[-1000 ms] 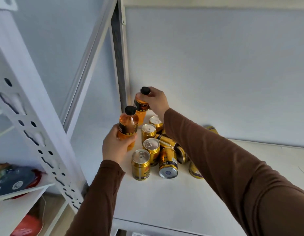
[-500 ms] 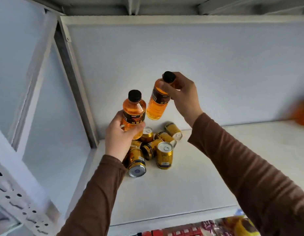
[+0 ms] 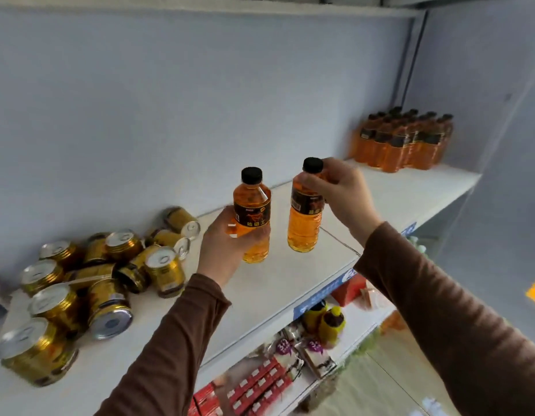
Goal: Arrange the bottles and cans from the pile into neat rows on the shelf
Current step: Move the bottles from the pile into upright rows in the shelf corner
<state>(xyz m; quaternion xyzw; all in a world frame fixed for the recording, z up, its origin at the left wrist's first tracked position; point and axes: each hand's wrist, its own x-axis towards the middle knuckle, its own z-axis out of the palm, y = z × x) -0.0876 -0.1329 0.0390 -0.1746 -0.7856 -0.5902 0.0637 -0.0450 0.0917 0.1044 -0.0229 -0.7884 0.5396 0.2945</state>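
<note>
1. Landmark: the pile of gold cans (image 3: 89, 283) at the left end of the white shelf (image 3: 290, 283). Some cans stand upright, others lie tipped on one another; the nearest can is blurred and sits close to the picture's left edge.
2. Left hand (image 3: 227, 250), right of the pile: its grip is curled round the lower body of an orange bottle (image 3: 254, 217), held upright. The fingers hide part of the label; whether the base touches the shelf cannot be told.
3. Right hand (image 3: 341, 193), further right of the pile: fingers pinch a second orange bottle (image 3: 305, 217) at its neck, under the black cap. It hangs upright, just beside the first, apart from it.
4. Far right of the pile, at the shelf's other end: a block of orange bottles (image 3: 404, 142), blurred; count unclear.
5. Open shelf surface lies between the pile and that block; the front edge runs diagonally below both forearms.
6. Lower shelves hold red packets (image 3: 260, 388), soft-focus, labels unreadable.
</note>
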